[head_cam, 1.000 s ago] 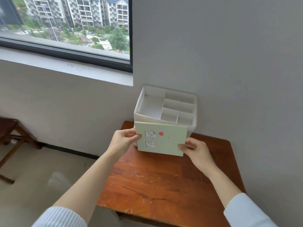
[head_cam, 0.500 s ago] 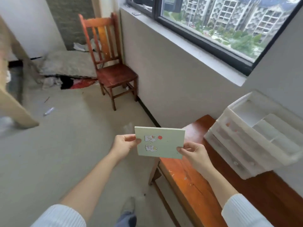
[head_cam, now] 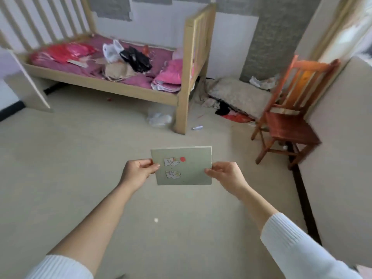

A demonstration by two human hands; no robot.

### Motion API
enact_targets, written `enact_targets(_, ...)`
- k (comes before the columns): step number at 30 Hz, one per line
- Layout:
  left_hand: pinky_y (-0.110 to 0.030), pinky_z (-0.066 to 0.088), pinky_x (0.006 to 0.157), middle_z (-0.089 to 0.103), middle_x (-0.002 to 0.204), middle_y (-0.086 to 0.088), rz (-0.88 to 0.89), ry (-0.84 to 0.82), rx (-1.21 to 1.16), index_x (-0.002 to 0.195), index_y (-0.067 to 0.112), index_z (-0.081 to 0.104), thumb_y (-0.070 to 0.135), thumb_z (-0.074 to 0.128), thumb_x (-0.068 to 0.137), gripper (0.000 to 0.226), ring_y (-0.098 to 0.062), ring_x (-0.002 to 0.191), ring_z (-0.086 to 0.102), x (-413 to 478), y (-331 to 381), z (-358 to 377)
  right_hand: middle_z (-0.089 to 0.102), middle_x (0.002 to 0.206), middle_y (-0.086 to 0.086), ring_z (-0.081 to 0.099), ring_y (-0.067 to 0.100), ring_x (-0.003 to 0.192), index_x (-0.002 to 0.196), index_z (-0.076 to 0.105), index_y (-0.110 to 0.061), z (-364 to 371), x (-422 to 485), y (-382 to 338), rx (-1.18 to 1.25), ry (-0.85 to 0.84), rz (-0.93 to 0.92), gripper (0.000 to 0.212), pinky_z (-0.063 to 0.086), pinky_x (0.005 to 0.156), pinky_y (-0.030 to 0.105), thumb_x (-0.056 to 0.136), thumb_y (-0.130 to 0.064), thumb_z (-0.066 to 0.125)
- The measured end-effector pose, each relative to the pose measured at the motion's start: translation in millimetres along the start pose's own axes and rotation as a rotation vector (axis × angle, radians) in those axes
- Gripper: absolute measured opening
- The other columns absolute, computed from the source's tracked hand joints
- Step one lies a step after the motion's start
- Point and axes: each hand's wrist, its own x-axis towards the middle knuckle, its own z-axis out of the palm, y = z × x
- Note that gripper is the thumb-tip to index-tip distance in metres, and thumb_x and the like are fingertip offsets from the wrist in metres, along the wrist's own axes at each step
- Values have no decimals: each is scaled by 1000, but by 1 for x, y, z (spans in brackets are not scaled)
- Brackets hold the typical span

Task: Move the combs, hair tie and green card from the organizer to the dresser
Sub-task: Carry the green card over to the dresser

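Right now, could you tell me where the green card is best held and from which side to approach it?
By its two short side edges, coming in from left and right. The green card is thin, flat and held upright facing the camera, so the left hand pinches its left edge and the right hand its right edge, thumbs in front, leaving the stickers uncovered.

Bed [head_cam: 128, 89]: a pale wooden frame with slatted ends is standing against the far wall, its pink mattress showing under the clutter.
On the bed: red and pink bags [head_cam: 66, 52], a white plastic bag [head_cam: 110, 51], a black bag [head_cam: 136, 59] and folded pink bedding [head_cam: 171, 77] are lying scattered.
Chair [head_cam: 287, 121]: a red-brown wooden chair is sitting at the right, close beside the wall.
Floor pile [head_cam: 237, 95]: a grey cushion and crumpled cloth are lying between bed and chair.
Floor [head_cam: 80, 158]: beige, with a clear bag [head_cam: 159, 118] resting by the bed leg.
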Motion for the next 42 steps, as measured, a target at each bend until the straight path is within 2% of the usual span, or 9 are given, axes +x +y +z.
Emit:
enact_targets(7,-29,52,78,75,86,-3,-22,292,0,99,12,76,14,68,83,18,-15,77,70,55,-14,-225,51,68,6,38,18,68,77,69,2,191,122,-144,9,-218,-102,26,34,65,31,80,-24,71)
enact_targets(11,-21,52,71,76,92,-6,-26,418,-69,106,14,74,13,66,83,24,-13,76,71,86,-18,-328,57,64,-3,45,16,67,71,75,-14,284,179,-224,0,-289,-158,12,39,64,29,80,-21,72)
enact_targets(16,-21,54,69,74,85,-5,-23,547,-137,101,15,75,13,67,83,20,-14,72,69,147,-24,-437,60,80,23,47,17,73,88,75,-1,384,263,-314,-35,-375,-225,20,38,68,30,81,-20,71)
enact_targets(18,-20,54,67,74,83,-5,-26,591,-155,99,15,75,13,67,83,18,-14,71,68,182,-30,-479,60,79,19,48,16,73,89,76,-2,424,301,-346,-37,-418,-237,19,39,67,29,80,-19,71)
enact_targets(23,-20,54,66,74,72,6,-27,607,-191,90,18,74,12,67,84,11,-12,67,68,283,-33,-586,66,75,2,53,15,66,88,78,-10,518,409,-425,-6,-494,-242,13,43,60,23,77,-17,75)
enact_targets(27,-18,54,64,76,70,11,-30,602,-225,88,18,74,13,67,84,9,-8,66,71,355,-18,-676,70,74,-2,58,15,68,77,77,-21,590,490,-503,16,-532,-258,4,52,70,30,76,-17,77)
enact_targets(30,-19,55,65,76,74,6,-33,657,-254,90,15,74,12,68,83,10,-9,65,71,397,-10,-742,72,74,-2,61,15,69,85,78,-16,644,538,-558,-7,-579,-276,9,54,76,33,77,-18,76)
enact_targets(34,-16,54,60,72,59,11,-45,721,-284,82,16,73,12,69,81,6,-7,57,66,446,-13,-830,70,69,-6,60,17,71,77,75,-21,722,593,-621,-42,-682,-268,4,55,80,35,77,-18,77)
enact_targets(42,-12,52,50,74,59,9,-59,731,-316,74,19,74,8,68,82,15,-7,51,64,559,-40,-1033,70,114,20,62,24,89,108,71,-2,914,703,-737,-11,-790,-244,33,50,96,41,79,-17,75)
